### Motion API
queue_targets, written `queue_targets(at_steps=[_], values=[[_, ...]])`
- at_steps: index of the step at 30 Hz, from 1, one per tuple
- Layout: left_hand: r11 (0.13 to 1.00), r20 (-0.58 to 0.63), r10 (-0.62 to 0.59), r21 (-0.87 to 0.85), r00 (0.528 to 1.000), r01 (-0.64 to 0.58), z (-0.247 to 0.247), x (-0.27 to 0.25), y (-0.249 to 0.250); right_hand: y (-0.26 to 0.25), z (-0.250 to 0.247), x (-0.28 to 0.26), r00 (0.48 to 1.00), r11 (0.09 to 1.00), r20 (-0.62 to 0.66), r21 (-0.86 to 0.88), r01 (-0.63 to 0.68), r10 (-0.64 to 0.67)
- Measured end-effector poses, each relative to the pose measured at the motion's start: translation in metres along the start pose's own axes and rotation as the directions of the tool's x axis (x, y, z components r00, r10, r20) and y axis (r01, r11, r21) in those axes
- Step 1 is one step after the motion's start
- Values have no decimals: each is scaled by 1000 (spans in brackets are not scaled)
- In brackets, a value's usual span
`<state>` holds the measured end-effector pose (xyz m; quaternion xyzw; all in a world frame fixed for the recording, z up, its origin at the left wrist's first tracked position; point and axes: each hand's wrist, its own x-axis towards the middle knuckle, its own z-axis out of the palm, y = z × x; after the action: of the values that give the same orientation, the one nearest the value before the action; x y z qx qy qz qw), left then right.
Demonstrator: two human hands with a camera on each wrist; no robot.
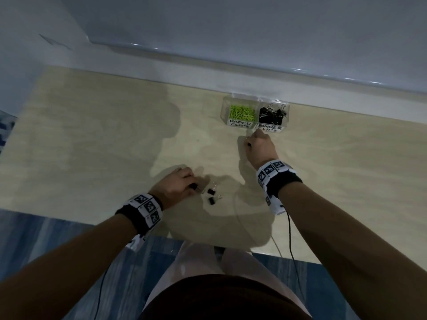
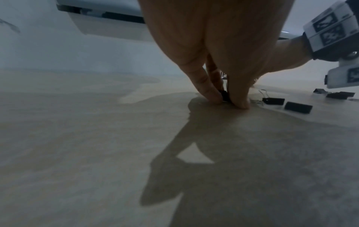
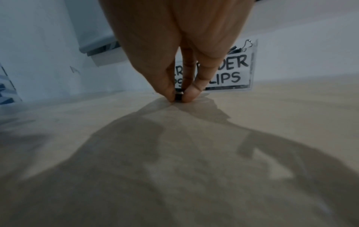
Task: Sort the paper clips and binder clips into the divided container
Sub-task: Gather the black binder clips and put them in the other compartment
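A clear divided container [image 1: 240,98] stands at the table's far side, green paper clips [image 1: 242,113] in its left cell, black binder clips [image 1: 272,115] in its right cell. My left hand [image 1: 179,185] pinches a black binder clip [image 2: 225,95] on the table near the front edge. Two more binder clips [image 1: 210,191] [image 1: 211,200] lie just right of it. My right hand [image 1: 260,146] sits just in front of the container [image 3: 252,64] and pinches a small black binder clip [image 3: 179,97] against the table between thumb and fingertips [image 3: 191,96].
The wooden table [image 1: 104,139] runs to a white wall ledge [image 1: 300,86] behind the container. A black cable [image 1: 290,236] hangs from my right wrist over the front edge. Loose binder clips [image 2: 298,107] lie right of my left hand.
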<state>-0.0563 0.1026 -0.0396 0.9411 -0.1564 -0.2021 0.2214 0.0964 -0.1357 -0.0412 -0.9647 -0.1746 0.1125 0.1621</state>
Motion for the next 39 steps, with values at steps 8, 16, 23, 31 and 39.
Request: queue_targets(at_steps=[8,16,23,31,39], values=[[996,55,-83,-32,995,84,-27,32,10,23,-15,-18,991,976,-112,210,-55,80],[977,-258,-49,-211,965,-7,-98,140,85,46,-81,17,929,958,-347,286,-25,128],[999,-210,-35,-22,977,31,-108,219,126,57,-87,49,975,982,-221,188,12,30],[999,-219,38,27,975,-33,-95,219,120,87,-90,-14,966,961,-257,257,107,-39],[994,70,95,-64,993,-90,-46,94,64,104,-51,-120,984,987,174,160,12,-40]])
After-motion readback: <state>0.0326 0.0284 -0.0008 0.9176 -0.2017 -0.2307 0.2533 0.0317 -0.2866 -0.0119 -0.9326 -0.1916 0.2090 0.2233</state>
